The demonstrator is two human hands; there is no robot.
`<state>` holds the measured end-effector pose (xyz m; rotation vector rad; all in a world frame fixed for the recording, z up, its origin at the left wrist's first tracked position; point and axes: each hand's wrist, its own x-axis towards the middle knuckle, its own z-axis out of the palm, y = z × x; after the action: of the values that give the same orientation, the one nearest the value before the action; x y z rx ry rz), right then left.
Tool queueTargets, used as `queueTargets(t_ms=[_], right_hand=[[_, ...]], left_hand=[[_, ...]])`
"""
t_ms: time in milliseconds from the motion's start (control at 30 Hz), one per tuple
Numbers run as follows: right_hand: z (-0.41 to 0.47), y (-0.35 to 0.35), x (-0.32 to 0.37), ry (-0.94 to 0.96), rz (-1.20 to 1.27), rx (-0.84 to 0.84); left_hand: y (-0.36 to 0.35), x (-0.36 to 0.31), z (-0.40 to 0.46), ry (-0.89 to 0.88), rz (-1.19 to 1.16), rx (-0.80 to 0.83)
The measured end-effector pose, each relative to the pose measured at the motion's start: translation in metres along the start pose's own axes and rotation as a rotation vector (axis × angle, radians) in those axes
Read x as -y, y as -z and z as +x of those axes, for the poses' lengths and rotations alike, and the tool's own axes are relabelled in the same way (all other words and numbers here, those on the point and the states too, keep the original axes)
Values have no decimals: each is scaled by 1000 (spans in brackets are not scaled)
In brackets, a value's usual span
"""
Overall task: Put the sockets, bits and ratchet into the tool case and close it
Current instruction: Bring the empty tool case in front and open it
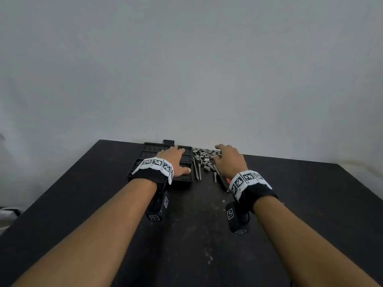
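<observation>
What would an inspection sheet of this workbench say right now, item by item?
Surface: dark table, scuffed with pale specks.
Job's things: open black tool case at the far edge; loose pile of sockets and bits to its right; long metal pieces beside the case.
Clutter: nothing seen.
Hands: left hand rests flat on the case; right hand reaches into the pile, grasp hidden.
Cables: thin wire at each marker wristband.
Surroundings: plain grey wall.

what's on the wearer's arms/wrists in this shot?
Bare forearms, no sleeves. Each wrist has a black band topped by white square-coded marker tiles. A black tagged box hangs under each wrist; a thin cable shows at the right one. No gloves.
</observation>
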<state>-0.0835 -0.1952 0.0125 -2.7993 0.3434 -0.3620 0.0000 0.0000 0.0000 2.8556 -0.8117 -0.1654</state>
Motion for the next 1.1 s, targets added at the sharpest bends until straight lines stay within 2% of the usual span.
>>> queueTargets(t_ms=[200,333,533,767,1100], right_hand=[[27,-21,-21,-135,9,195],[40,-35,-39,-101,-8,295],[53,-55,-47,-65,17,260],[65,-67,-43,-55,90,152],[83,-81,-34,-93,25,182]], left_hand=[[-22,26,46,-1,-45,171],[-33,41,64,18,-55,242],[-41,54,72,39,-49,336],[-42,55,71,32,-8,286],[-45,57,71,16,-66,294]])
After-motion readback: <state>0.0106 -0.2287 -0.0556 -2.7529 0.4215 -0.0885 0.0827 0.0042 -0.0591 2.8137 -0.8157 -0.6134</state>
